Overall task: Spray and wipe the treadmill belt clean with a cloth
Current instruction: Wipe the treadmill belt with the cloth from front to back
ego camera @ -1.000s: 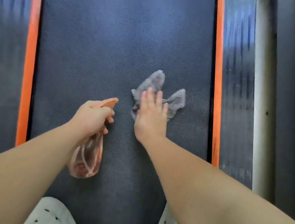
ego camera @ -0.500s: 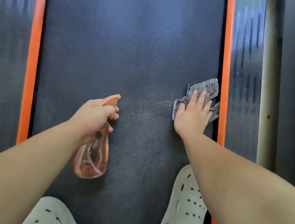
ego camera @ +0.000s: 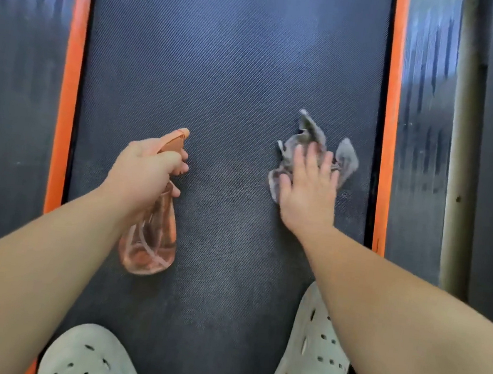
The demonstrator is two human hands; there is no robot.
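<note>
Fingers (ego camera: 301, 162) of the right hand (ego camera: 307, 193) lie straight and slightly spread, pressing a crumpled grey cloth (ego camera: 345, 159) flat against the dark textured treadmill belt (ego camera: 238, 63). The cloth sits toward 3 o'clock on the belt, near the orange edge strip (ego camera: 390, 111) but apart from it. Loose corners stick out past the fingertips toward 12 and 1 o'clock.

At 9 o'clock from the cloth and well apart from it, the left hand (ego camera: 145, 172) is wrapped round the neck of a translucent pink-orange plastic spray bottle (ego camera: 149, 243). Its fingers are curled at the trigger, and the nozzle points toward 1 o'clock over the belt. Whether the trigger is squeezed cannot be told.

The job looks to be in mid-course. Both tools are in use, and a faint paler, streaky band crosses the belt between bottle and cloth, which I take for spray being worked in. The long stretch of belt toward 12 o'clock shows no clear wipe marks, so it probably remains to be done, though a dry, wiped surface would look much the same. Two pale grey perforated clogs (ego camera: 316, 348) stand on the belt at 6 o'clock, and the patch beneath them will need doing last.
</note>
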